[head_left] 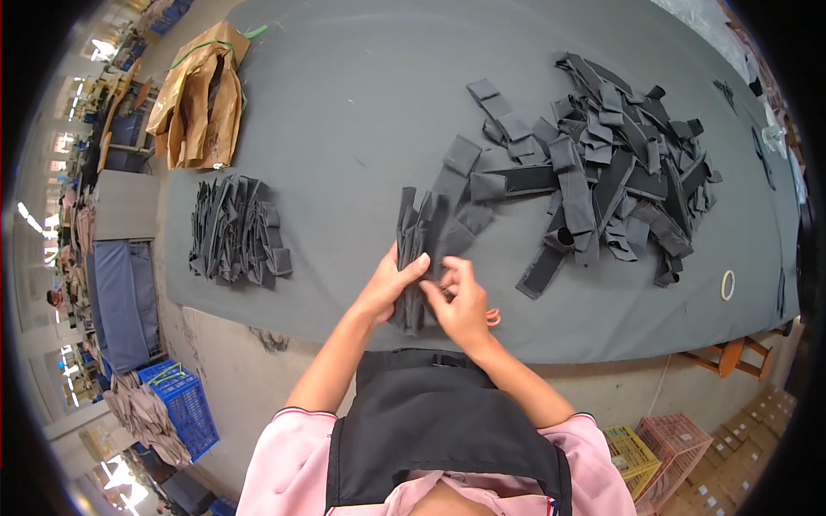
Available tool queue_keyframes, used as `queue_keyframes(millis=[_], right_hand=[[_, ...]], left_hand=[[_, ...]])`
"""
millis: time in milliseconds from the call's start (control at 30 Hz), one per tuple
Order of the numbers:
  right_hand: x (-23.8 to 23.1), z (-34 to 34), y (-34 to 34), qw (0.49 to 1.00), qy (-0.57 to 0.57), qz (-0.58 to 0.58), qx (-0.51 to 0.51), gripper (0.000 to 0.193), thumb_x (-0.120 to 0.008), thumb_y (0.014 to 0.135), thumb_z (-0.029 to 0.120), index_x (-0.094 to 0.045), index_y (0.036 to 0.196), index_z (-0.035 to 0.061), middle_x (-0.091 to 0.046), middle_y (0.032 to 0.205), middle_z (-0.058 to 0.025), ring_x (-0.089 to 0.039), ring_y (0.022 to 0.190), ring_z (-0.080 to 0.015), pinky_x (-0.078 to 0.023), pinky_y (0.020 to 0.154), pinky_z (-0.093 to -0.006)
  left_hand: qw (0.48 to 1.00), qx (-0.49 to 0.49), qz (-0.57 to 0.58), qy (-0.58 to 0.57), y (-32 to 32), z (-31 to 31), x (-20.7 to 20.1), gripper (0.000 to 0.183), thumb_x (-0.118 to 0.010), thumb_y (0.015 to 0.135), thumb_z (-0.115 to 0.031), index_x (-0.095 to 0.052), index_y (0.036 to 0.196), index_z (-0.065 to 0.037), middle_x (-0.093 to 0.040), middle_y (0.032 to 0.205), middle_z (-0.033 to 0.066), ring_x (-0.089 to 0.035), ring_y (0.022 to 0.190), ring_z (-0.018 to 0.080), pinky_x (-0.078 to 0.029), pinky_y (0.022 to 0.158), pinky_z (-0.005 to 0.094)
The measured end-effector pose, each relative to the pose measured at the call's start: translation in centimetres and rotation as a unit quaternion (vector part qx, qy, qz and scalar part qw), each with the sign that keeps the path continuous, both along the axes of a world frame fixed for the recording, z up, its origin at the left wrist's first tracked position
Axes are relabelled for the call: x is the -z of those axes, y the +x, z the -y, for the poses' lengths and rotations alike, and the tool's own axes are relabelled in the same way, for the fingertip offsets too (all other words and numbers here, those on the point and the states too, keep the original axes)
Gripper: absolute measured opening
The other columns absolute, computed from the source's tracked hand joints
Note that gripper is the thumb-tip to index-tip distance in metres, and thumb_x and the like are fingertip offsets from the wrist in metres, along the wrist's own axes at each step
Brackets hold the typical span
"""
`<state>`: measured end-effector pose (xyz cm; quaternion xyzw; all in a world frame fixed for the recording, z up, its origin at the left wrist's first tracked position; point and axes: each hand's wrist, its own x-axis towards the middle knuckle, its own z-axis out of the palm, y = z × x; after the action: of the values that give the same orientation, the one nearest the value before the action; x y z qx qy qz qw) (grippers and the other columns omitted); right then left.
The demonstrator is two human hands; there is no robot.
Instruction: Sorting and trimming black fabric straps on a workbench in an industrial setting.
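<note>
My left hand (pixel 397 285) is closed round an upright bundle of folded dark grey fabric strips (pixel 411 225), its thumb lying across the front. Against the bundle's right side, my right hand (pixel 461 301) has curled fingers that pinch the lower end of a dark grey fabric strip (pixel 439 213), which is smeared by motion. A small orange-pink loop (pixel 493 317) sticks out beside the right hand; the rest of it is hidden. To the right, a loose heap of similar strips (pixel 602 163) spreads over the table, its nearest strips reaching close to the bundle.
The large table (pixel 327 112) has a grey cover. At its left lie a stacked row of strips (pixel 237 230) and an open brown paper bag (pixel 203 103). A pale ring (pixel 728 285) rests at the right. Blue (pixel 181 408) and yellow (pixel 631 460) crates stand below the table edge.
</note>
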<state>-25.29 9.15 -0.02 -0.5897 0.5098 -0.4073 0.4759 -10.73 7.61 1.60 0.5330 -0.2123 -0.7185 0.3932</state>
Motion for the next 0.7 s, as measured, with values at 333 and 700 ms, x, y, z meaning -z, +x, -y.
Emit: queue_keyframes(millis=[333, 700], right_hand=[[0.4, 2.2, -2.4, 0.987, 0.148, 0.059, -0.033, 0.026, -0.058, 0.086, 0.013, -0.055, 0.110, 0.0036, -0.064, 0.084, -0.0069, -0.054, 0.055, -0.0119, -0.045, 0.052, -0.0288], [-2.0, 7.9, 2.3, 0.933, -0.172, -0.249, -0.196, 0.024, -0.067, 0.076, 0.014, -0.054, 0.095, 0.0082, -0.053, 0.090, -0.0076, -0.060, 0.072, -0.0303, -0.047, 0.061, -0.0412]], left_hand=[[0.978, -0.181, 0.098, 0.013, 2.9, 0.3, -1.4, 0.030, -0.070, 0.079, -0.026, -0.057, 0.094, -0.003, -0.062, 0.088, 0.0076, -0.061, 0.071, 0.0138, -0.052, 0.063, 0.0294], [0.986, -0.137, 0.099, 0.013, 5.9, -1.8, -3.1, 0.038, -0.072, 0.075, -0.024, -0.056, 0.101, -0.002, -0.062, 0.089, 0.0070, -0.060, 0.073, 0.0135, -0.052, 0.062, 0.0296]])
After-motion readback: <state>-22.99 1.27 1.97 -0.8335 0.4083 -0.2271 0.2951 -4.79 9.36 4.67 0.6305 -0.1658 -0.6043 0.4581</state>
